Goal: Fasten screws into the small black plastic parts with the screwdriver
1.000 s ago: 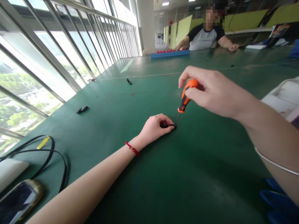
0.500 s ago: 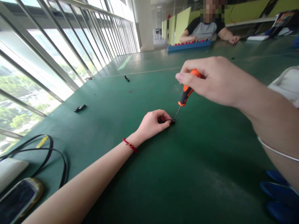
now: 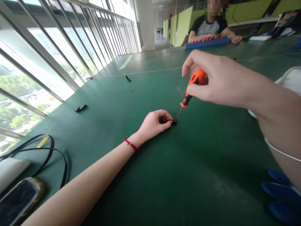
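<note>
My right hand (image 3: 211,78) grips an orange and black screwdriver (image 3: 198,77) by its handle, with the index finger lifted off it. The screwdriver leans, and its thin shaft runs down to the end of a small black part (image 3: 174,121). Against the green table (image 3: 145,175), my left hand (image 3: 157,124) pinches this part between thumb and fingers. Most of the black part is hidden by those fingers, so its kind does not show.
Two more small black pieces, one nearer (image 3: 81,108) and one farther (image 3: 128,78), lie on the left. A phone (image 3: 20,197), a white box (image 3: 14,172) and a black cable (image 3: 64,166) are at lower left. A person (image 3: 208,26) sits opposite behind a blue tray (image 3: 207,43).
My right index finger has opened away from the screwdriver handle and the thumb has shifted. The left hand stays in place. Across the table, the blue tray has moved right.
</note>
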Motion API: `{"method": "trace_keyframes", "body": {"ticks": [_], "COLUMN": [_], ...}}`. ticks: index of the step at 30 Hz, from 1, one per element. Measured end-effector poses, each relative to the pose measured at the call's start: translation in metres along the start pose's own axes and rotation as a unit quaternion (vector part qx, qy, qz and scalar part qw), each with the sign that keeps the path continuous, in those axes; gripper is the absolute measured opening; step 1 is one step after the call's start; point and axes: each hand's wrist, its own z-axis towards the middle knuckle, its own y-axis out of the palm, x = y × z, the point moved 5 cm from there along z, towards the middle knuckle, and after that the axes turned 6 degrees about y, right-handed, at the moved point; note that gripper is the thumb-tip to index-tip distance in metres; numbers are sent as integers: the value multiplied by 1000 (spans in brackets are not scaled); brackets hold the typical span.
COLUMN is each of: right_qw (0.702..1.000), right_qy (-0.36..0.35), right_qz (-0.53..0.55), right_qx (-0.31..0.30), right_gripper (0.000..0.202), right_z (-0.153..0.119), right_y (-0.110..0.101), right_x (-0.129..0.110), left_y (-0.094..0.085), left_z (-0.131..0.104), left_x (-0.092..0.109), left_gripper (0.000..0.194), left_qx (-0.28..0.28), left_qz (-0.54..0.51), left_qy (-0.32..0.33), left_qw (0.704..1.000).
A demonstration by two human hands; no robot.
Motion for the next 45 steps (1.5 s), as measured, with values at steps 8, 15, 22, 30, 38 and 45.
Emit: {"method": "trace_keyframes", "body": {"ticks": [8,15,22,30,38,45], "right_qw": [1000,1000,1000,999,999,998], "right_qy": [12,-3,-18,-27,-49,-47], "right_qz": [-15,-21,-17,-30,-18,-25], "right_qx": [-3,-7,-7,6,8,18], "right_gripper": [19,28,18,25,19,36], "right_z": [-2,-3,-7,-5,-7,-7], "right_y": [-1,2,-1,-3,-4,-6], "right_x": [-1,-2,-6,-3,-8,-6], "left_y": [0,2,2,2,2,3], "left_z": [-1,-1,0,0,-1,-1], "left_x": [1,1,1,0,1,0], "left_gripper": [12,13,13,12,12,13], "left_qx": [9,14,7,6,7,8], "left_qz": [14,8,15,21,28,29], "left_qy": [14,19,23,24,24,27], "left_qw": [1000,1000,1000,999,999,999]}}
